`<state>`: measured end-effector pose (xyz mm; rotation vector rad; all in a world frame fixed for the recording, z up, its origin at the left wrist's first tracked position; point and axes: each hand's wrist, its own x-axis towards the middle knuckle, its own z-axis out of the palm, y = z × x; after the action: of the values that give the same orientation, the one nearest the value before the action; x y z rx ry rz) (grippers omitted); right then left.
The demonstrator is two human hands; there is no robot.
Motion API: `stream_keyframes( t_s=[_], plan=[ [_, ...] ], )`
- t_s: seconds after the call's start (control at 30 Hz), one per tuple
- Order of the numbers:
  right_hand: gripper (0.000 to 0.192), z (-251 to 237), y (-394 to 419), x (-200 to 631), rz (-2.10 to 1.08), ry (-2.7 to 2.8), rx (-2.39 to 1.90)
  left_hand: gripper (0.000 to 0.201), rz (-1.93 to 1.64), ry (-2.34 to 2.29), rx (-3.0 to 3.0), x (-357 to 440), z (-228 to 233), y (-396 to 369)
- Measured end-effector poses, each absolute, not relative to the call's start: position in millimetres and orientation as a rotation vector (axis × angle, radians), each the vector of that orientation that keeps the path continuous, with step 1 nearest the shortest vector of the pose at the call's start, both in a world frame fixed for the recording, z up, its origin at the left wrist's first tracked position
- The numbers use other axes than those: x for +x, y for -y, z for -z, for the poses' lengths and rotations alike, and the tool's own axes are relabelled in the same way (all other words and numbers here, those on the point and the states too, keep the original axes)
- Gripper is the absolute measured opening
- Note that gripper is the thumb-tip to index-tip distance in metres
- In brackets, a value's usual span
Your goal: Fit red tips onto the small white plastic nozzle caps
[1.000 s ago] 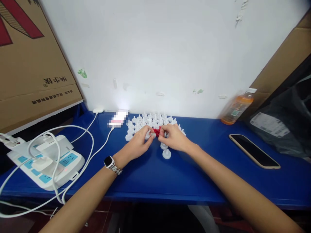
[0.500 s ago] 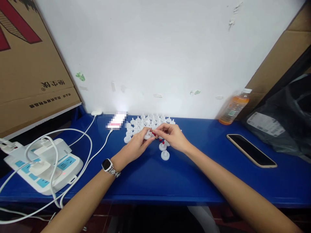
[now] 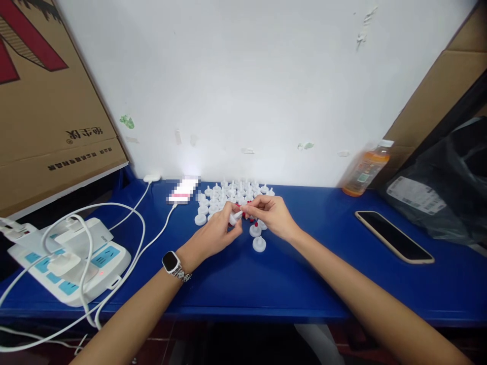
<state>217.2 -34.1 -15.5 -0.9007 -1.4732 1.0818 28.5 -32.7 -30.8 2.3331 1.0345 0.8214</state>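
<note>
Head view: left hand (image 3: 216, 229) grips a white disc-based piece (image 3: 233, 219), tilted, just above the blue worktop (image 3: 266, 284). Right hand (image 3: 277, 218): fingers pinched closed at its stem end; whether anything sits between them, too small to tell. Small red pieces (image 3: 251, 219) lie beneath. Stemmed white discs (image 3: 228, 190) clustered behind, near the wall (image 3: 243, 91).

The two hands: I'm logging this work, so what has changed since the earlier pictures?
The right hand has moved left, from the small red pieces to the white stemmed disc held in the left hand; its fingertips are now at the disc's stem. Whether they hold a red piece is unclear. The smartphone, orange drink bottle and power strip stayed put.
</note>
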Motion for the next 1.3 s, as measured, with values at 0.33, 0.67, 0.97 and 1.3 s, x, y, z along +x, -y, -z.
stream_keyframes(
  t_s=[0.33, 0.67, 0.97, 1.3],
  plan=[
    [0.037, 13, 39, 212, -1.12, 1.516, -0.907, 0.02, -0.759, -0.999, 2.303, 34, 27, 39],
    [0.035, 6, 41, 218, -1.022, 1.625, -0.913, 0.065, -0.81, -1.029, 2.287, 33, 23, 37],
    [0.02, 8, 43, 231, -0.667, 2.236, -1.116, 0.033, -0.862, -1.052, 2.461, 3, 18, 20],
    [0.018, 4, 77, 243, -0.202, 2.328, -1.183, 0.022, -0.883, -1.016, 2.464, 16, 16, 26]
  ],
)
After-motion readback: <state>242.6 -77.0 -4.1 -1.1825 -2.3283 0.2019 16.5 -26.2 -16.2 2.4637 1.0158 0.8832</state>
